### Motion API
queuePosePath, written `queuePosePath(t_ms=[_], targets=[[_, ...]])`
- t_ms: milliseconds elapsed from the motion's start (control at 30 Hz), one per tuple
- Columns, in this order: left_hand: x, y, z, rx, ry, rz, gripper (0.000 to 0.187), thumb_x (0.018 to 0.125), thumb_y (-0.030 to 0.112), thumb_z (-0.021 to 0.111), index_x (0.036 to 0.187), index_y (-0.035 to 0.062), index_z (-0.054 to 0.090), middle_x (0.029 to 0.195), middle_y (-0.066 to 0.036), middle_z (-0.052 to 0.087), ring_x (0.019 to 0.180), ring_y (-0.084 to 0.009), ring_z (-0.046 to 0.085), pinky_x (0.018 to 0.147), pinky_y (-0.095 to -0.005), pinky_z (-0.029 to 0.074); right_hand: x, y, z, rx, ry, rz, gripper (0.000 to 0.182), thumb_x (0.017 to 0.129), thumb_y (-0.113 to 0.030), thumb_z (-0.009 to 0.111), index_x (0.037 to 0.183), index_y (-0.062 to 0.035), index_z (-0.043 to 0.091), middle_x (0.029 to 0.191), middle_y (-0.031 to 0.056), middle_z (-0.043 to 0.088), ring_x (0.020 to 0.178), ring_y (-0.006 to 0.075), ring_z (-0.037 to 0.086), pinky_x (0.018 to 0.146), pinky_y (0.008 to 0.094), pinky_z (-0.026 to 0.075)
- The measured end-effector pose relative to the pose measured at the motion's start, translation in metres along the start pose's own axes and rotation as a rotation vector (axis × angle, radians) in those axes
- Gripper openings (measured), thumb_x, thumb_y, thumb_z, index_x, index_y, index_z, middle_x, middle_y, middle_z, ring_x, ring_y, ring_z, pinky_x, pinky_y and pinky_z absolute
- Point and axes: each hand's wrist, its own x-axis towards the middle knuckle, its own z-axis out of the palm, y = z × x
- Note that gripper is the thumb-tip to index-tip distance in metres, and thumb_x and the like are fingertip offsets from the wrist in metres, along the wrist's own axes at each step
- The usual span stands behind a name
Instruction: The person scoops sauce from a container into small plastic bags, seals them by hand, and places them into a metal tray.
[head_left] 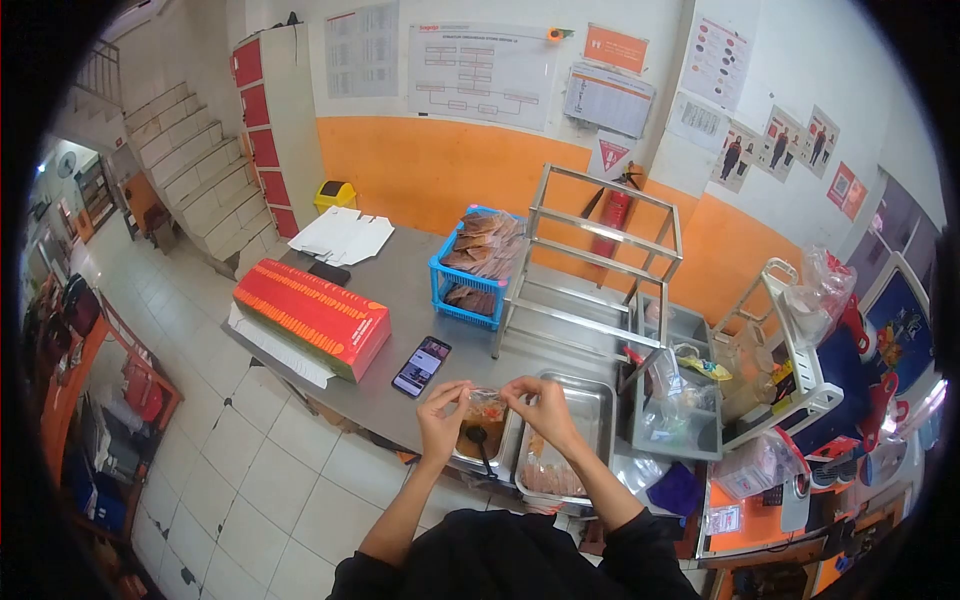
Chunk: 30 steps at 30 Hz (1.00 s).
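Observation:
My left hand (443,418) and my right hand (541,410) each pinch an edge of a small clear plastic bag (486,394), stretched between the fingertips. Beneath it sits a metal pan (510,440) of brownish sauce (467,449), with a black ladle (478,438) resting in it. Right of that pan, under my right forearm, is a larger steel tray (607,398). Several filled clear packets (548,474) lie in its near part. Whether the held bag contains anything, I cannot make out.
A lit phone (421,366) lies left of the pans, beside a red box (312,318). Blue baskets (467,303) with brown packets stand behind. A steel rack frame (604,252) and grey bins (677,418) are at the right, near a white shelf (790,350).

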Motion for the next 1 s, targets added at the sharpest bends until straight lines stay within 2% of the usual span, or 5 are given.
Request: queuePosePath(t_ms=[233,433,633,933,1000], targets=[[-0.002,0.001,0.002,-0.024,-0.049,0.077,0.018,0.086,-0.005,0.065,0.103,-0.0047,0.071,0.106,-0.013,0.067,0.087,-0.0135,0.062,0.081,-0.0258,0.050,-0.006,-0.005,-0.001,0.086,0.013,-0.018,0.015,0.079,-0.014,0.073,0.089,-0.0024,0.072,0.078,0.0041,0.072,0.071,0.0091,0.063,0.063,0.0259,0.045],[-0.001,0.006,0.001,-0.048,-0.069,0.013,0.018,0.086,-0.005,0.064,0.103,-0.0045,0.071,0.105,-0.012,0.066,0.087,-0.0137,0.062,0.081,-0.0260,0.049,-0.008,-0.011,0.003,0.114,-0.014,-0.017,0.013,0.079,-0.009,0.072,0.088,-0.0003,0.070,0.077,0.0041,0.069,0.068,0.0092,0.057,0.063,0.0252,0.045],[-0.001,0.009,-0.001,-0.049,-0.121,0.018,0.017,0.090,0.000,0.063,0.104,-0.0040,0.071,0.106,-0.012,0.066,0.099,-0.0174,0.061,0.088,-0.0278,0.047,-0.009,-0.014,0.003,0.073,-0.010,-0.076,0.013,0.079,-0.007,0.071,0.089,0.0002,0.069,0.073,0.0030,0.064,0.065,0.0094,0.051,0.063,0.0251,0.045],[-0.003,0.003,-0.005,-0.132,-0.138,0.002,0.016,0.091,0.001,0.062,0.102,-0.0051,0.071,0.106,-0.013,0.065,0.104,-0.0187,0.060,0.093,-0.0293,0.045,-0.007,-0.016,0.011,0.120,0.024,-0.117,0.014,0.077,-0.011,0.073,0.088,-0.0033,0.071,0.073,0.0062,0.061,0.061,0.0136,0.055,0.060,0.0277,0.046],[-0.004,0.004,-0.003,-0.122,-0.122,-0.002,0.014,0.090,0.001,0.063,0.100,-0.0044,0.071,0.103,-0.012,0.066,0.101,-0.0185,0.061,0.096,-0.0312,0.045,-0.008,-0.017,0.012,0.117,-0.022,-0.068,0.011,0.079,-0.010,0.072,0.089,-0.0046,0.070,0.075,0.0050,0.062,0.068,0.0139,0.055,0.067,0.0284,0.044]])
